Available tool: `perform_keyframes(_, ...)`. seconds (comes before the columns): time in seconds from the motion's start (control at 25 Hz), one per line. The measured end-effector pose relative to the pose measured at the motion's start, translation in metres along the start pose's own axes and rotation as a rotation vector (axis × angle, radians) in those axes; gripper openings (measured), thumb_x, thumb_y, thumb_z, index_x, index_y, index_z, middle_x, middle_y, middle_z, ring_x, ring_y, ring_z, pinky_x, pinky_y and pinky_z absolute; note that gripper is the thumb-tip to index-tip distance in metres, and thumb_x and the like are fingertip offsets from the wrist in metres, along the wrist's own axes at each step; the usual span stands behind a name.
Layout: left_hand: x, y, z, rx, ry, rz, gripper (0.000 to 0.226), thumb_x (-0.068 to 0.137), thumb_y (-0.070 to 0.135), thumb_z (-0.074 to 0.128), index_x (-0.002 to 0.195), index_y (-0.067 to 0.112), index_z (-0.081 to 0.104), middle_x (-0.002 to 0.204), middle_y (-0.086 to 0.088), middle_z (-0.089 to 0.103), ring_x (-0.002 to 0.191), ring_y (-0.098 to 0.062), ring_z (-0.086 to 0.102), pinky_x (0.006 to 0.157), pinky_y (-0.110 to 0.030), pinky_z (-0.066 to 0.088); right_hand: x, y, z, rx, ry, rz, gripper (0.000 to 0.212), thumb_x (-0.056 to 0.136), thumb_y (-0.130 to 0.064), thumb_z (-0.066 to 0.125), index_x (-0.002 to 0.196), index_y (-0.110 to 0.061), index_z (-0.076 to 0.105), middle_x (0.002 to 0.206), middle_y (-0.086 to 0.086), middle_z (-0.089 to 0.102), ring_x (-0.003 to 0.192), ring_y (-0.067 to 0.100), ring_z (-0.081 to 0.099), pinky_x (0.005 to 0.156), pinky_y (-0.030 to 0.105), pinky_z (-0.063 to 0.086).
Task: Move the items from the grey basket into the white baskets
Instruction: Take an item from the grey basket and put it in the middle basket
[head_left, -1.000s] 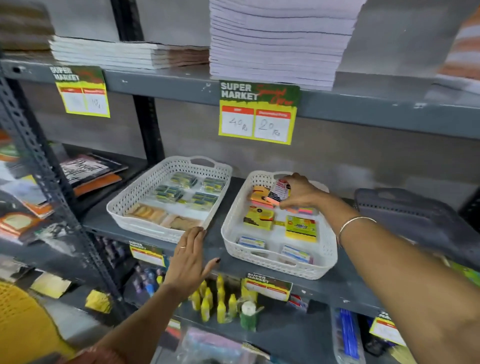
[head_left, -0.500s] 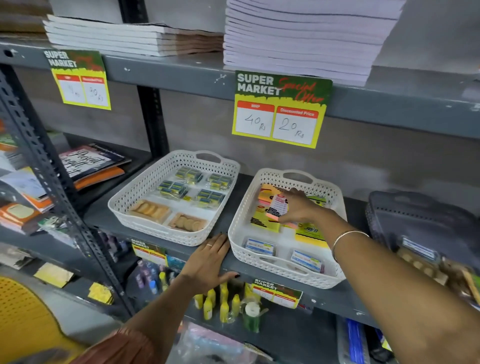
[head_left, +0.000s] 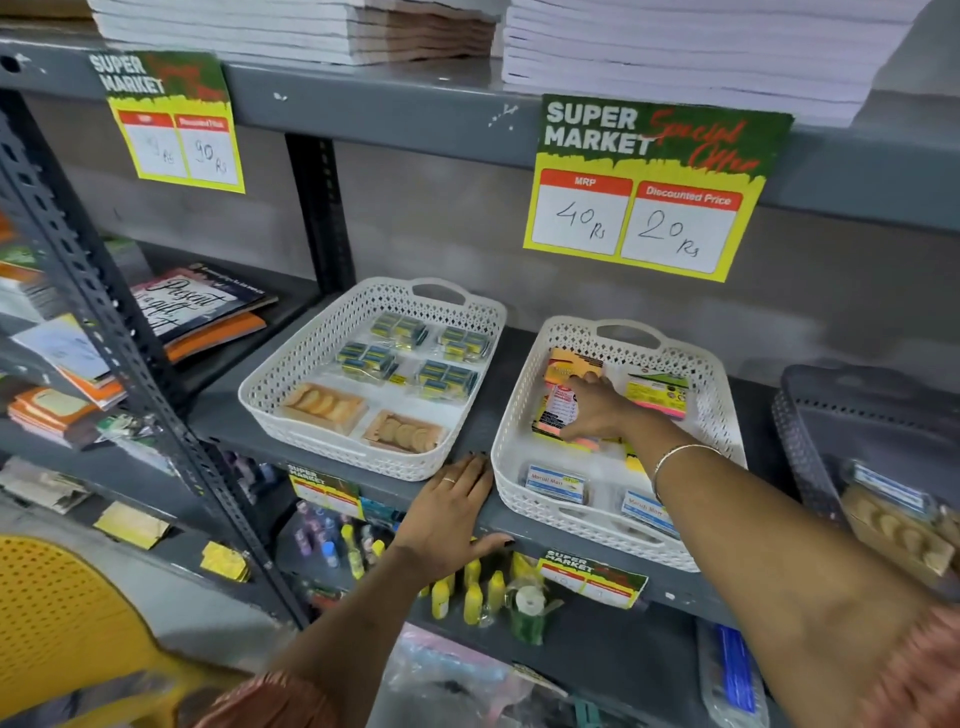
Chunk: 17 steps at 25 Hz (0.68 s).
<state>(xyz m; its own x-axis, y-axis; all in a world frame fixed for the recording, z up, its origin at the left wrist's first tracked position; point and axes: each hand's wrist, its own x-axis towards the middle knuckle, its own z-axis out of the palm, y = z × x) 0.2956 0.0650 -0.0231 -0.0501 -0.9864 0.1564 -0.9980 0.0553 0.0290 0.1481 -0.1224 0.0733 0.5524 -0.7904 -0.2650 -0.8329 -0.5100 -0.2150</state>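
Right hand (head_left: 592, 410) inside right white perforated plastic basket (head_left: 722, 395), fingers pinching small pink-and-white carded packet (head_left: 562, 408) laid over orange sticky-note pads. Left hand (head_left: 449, 512) flat, fingers spread, holding nothing, pressed on grey metal shelf edge (head_left: 483, 415) between both white baskets. Grey perforated basket (head_left: 810, 415) far right, packets inside

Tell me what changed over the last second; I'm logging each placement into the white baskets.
The right hand lowered a small red-and-white printed packet from above the right white perforated plastic basket onto the packs inside, fingers still on it. The left hand stayed flat on the grey metal shelf edge. The left white basket and its contents are unchanged.
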Motion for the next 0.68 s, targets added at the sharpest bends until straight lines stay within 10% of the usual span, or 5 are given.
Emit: perform_keyframes(0.68, 0.000, 0.000, -0.002, 0.047, 0.021, 0.013, 0.089, 0.079, 0.071, 0.020, 0.144, 0.010, 0.016, 0.153, -0.010, 0.022, 0.139, -0.025, 0.017, 0.116, -0.037, 0.010, 0.011, -0.002, 0.014, -0.022, -0.033, -0.013, 0.089, 0.077, -0.026, 0.070, 0.149, -0.014, 0.019, 0.152, 0.014, 0.027, 0.140, 0.031, 0.027, 0.112, 0.039, 0.031)
